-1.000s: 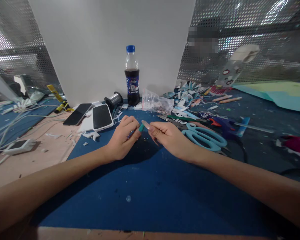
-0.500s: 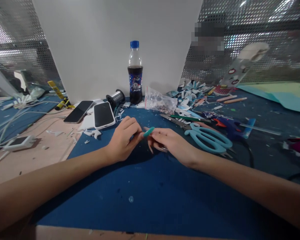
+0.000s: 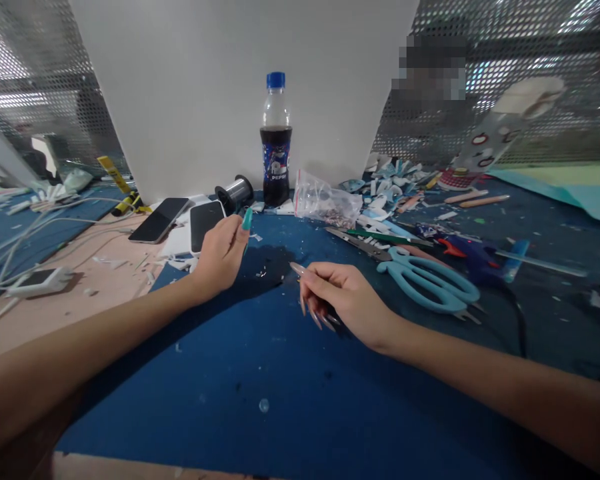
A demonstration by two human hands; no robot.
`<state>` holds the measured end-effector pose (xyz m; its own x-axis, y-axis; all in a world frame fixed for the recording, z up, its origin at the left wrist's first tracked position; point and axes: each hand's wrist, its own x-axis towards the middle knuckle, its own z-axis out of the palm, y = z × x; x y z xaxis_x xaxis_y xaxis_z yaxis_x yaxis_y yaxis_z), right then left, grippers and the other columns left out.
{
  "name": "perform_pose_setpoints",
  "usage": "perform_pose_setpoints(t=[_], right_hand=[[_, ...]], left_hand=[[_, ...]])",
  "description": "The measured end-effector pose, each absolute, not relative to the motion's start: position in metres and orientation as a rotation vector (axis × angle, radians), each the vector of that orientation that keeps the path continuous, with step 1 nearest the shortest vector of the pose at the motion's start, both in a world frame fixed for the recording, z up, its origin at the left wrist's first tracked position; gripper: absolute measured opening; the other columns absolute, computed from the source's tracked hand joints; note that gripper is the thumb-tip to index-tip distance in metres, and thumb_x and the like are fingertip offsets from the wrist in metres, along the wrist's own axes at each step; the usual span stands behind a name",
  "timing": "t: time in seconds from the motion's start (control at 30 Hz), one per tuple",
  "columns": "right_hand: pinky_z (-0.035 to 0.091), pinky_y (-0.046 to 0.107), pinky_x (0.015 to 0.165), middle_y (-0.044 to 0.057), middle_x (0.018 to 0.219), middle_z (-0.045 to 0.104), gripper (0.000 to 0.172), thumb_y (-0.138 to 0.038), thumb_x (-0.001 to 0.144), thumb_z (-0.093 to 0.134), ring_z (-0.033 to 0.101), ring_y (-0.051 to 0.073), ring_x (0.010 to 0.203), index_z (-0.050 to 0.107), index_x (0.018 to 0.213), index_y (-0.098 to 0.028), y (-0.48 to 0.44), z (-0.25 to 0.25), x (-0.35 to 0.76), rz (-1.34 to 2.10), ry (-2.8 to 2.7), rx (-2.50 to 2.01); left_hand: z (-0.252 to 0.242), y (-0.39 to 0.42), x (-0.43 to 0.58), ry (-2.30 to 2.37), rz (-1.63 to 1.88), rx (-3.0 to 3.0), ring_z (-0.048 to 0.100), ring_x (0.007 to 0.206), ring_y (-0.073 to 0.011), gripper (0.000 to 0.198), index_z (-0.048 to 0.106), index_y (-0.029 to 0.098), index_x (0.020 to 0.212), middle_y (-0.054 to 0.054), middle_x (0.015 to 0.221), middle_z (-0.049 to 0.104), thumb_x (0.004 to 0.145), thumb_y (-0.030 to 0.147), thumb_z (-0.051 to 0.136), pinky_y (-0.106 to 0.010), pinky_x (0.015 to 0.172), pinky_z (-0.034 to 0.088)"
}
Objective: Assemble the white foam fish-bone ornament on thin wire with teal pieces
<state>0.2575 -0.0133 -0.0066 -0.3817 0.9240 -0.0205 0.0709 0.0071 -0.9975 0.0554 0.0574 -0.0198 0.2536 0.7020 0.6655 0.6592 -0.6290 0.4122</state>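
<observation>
The left hand (image 3: 221,255) stands on edge over a matte blue mat (image 3: 300,433), its fingers curled inward and the thumb raised, its long teal nail (image 3: 247,218) pointing upward. The right hand (image 3: 347,299) lies lower and nearer, palm turned inward, fingers loosely bent with long, glossy, pointed nails and the thumb stretched along the forefinger. The hands are apart; I cannot tell whether either pinches anything small. Both forearms slant inward from the lower corners.

Small white scraps (image 3: 263,272) lie on the mat between them. Beside the left hand, which partly hides it, is a flat white-edged smartphone (image 3: 205,221) with a dark glassy screen. Near the right hand rest scissors (image 3: 397,261) with smooth light-blue looped handles and slim metal blades. Behind stand a ridged spool (image 3: 235,193) of shiny silvery wire, a half-clear Pepsi bottle (image 3: 276,163) of dark liquid and a crinkled transparent plastic bag (image 3: 325,200). At left, the pale pinkish counter (image 3: 55,327) shows past the mat.
</observation>
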Motion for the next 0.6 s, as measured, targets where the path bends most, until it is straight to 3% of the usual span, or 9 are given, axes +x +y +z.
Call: perform_pose_setpoints(t=[0.23,0.33,0.43,0.6], right_hand=[[0.032,0.019,0.035,-0.003,0.046,0.048,0.033,-0.038,0.085,0.050,0.042,0.006,0.036,0.053,0.059,-0.017,-0.0105,-0.0098,0.2588,1.473,-1.490,-1.073],[0.033,0.019,0.037,-0.003,0.047,0.049,0.033,-0.037,0.085,0.050,0.042,0.006,0.037,0.053,0.058,-0.017,-0.0099,-0.0100,0.2593,1.458,-1.488,-1.102],[0.033,0.019,0.036,-0.003,0.046,0.048,0.034,-0.038,0.086,0.050,0.042,0.006,0.036,0.053,0.059,-0.017,-0.0094,-0.0098,0.2593,1.481,-1.483,-1.109],[0.029,0.018,0.033,-0.004,0.044,0.048,0.034,-0.037,0.086,0.051,0.042,0.005,0.033,0.052,0.059,-0.017,-0.0101,-0.0076,0.2567,1.509,-1.451,-1.110]], left_hand=[[-0.0186,0.0597,0.0582,1.210,0.882,2.671,0.039,0.058,-0.0123,0.024,0.034,0.019,0.061,0.002,0.058,0.040,0.082,0.015,0.045,-0.028,0.055,0.031],[-0.0190,0.0602,0.0586,1.270,0.936,2.641,0.040,0.059,-0.0131,0.026,0.033,0.020,0.060,0.001,0.058,0.041,0.083,0.015,0.044,-0.028,0.055,0.032],[-0.0214,0.0627,0.0590,1.347,0.939,2.695,0.042,0.067,-0.0153,0.021,0.038,0.019,0.066,-0.001,0.067,0.047,0.085,0.019,0.047,-0.030,0.061,0.035],[-0.0240,0.0662,0.0622,1.377,0.627,2.921,0.041,0.076,-0.0184,0.022,0.045,0.017,0.072,-0.004,0.077,0.050,0.085,0.034,0.053,-0.033,0.074,0.037]])
